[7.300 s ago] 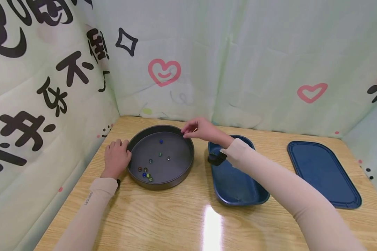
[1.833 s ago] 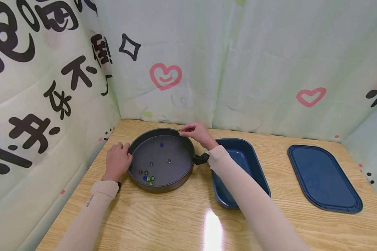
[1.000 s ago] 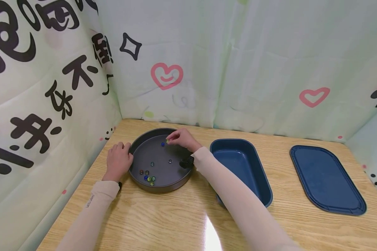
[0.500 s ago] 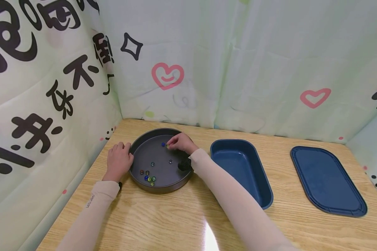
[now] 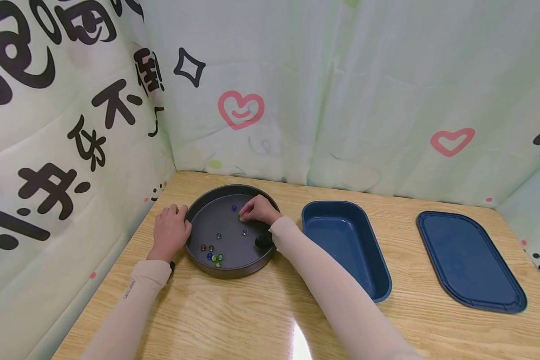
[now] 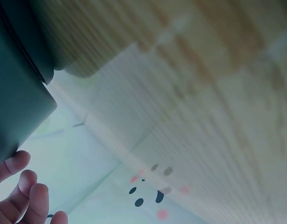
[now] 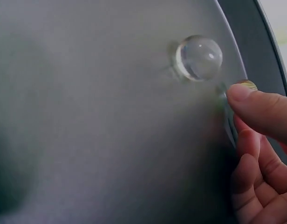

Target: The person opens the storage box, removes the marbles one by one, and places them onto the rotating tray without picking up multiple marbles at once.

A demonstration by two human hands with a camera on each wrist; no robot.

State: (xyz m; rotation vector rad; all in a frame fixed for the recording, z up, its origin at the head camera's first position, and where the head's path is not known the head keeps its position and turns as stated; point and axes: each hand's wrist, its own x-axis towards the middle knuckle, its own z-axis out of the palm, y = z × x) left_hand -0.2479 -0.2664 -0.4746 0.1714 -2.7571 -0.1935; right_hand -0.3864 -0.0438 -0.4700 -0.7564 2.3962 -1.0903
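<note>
A round dark grey pan (image 5: pixel 231 272) stands on the table at centre left. My left hand (image 5: pixel 170 232) holds its left side, fingers curled at the wall; in the left wrist view a fingertip (image 6: pixel 18 161) meets the pan's outside. Inside the pan, my right hand (image 5: pixel 261 210) pinches a yellowish marble (image 7: pixel 249 84) between thumb and fingers, low over the pan floor. A blue marble (image 5: pixel 234 208) lies just left of those fingertips. A clear marble (image 7: pixel 199 58) sits near the hand in the right wrist view. Several more marbles (image 5: pixel 214 258) cluster toward the pan's near-left side.
Right of the pan is a deep blue rectangular container (image 5: pixel 342 250), partly covered by the right sleeve (image 5: pixel 333 290). Farther right a flat blue lid (image 5: pixel 472 265) lies on the wooden table (image 5: pixel 216 315). Printed curtains (image 5: pixel 364 100) hang behind and at the left.
The right hand has come from the pan's far-right rim into the pan and down toward its floor with the yellowish marble. The left hand has stayed at the pan's left side.
</note>
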